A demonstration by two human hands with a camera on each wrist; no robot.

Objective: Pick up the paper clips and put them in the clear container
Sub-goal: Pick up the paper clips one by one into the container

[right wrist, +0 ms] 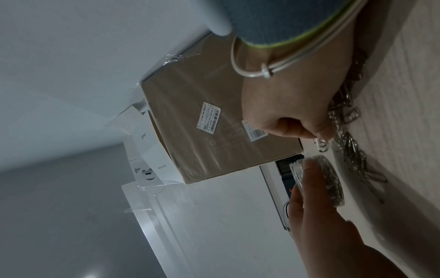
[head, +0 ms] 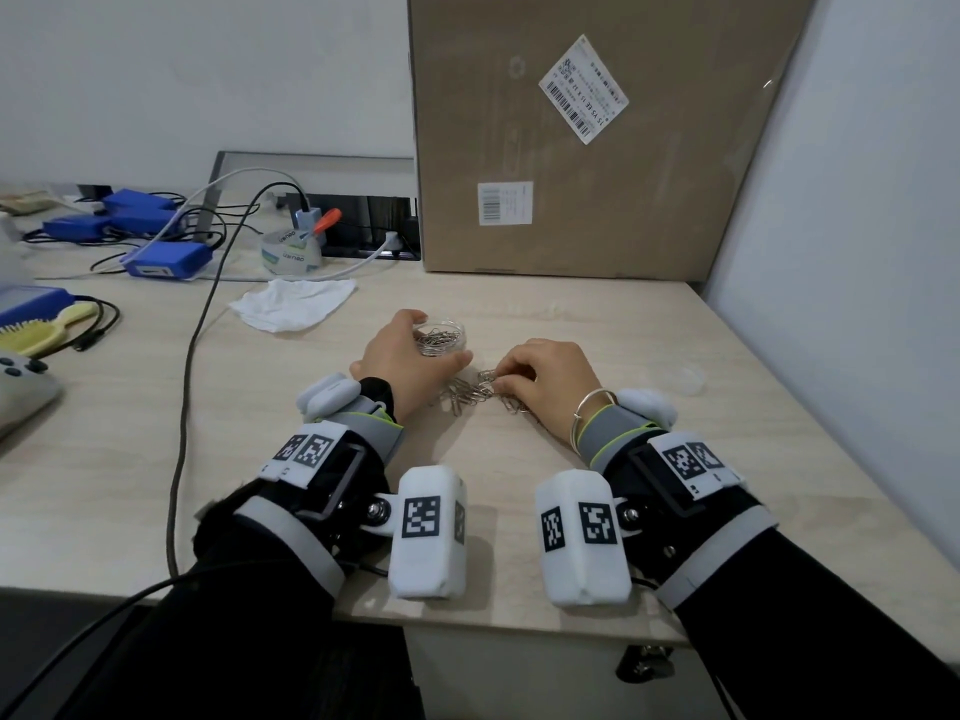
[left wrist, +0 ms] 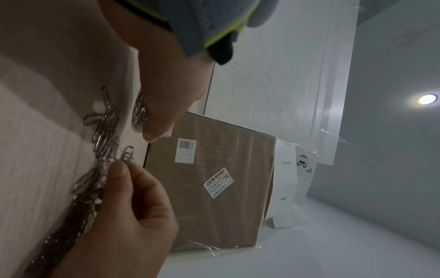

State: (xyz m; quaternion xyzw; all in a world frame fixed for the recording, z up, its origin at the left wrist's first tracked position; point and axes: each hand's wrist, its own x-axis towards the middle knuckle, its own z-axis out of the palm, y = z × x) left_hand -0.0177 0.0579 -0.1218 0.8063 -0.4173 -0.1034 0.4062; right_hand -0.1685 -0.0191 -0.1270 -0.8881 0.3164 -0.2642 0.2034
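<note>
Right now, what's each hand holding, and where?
Left hand grips the clear container round its side wall. Right hand pinches a paper clip by one end.

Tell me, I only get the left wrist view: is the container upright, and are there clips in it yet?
Observer: Yes. The head view shows the container standing upright on the table with a heap of clips inside.
Operator: How is the left hand on it?
Observer: The left hand curls round its near left side, with the thumb along the front wall.
Operator: Anything behind it to knock?
Observer: A crumpled tissue lies beyond it to the left, clear of it.
</note>
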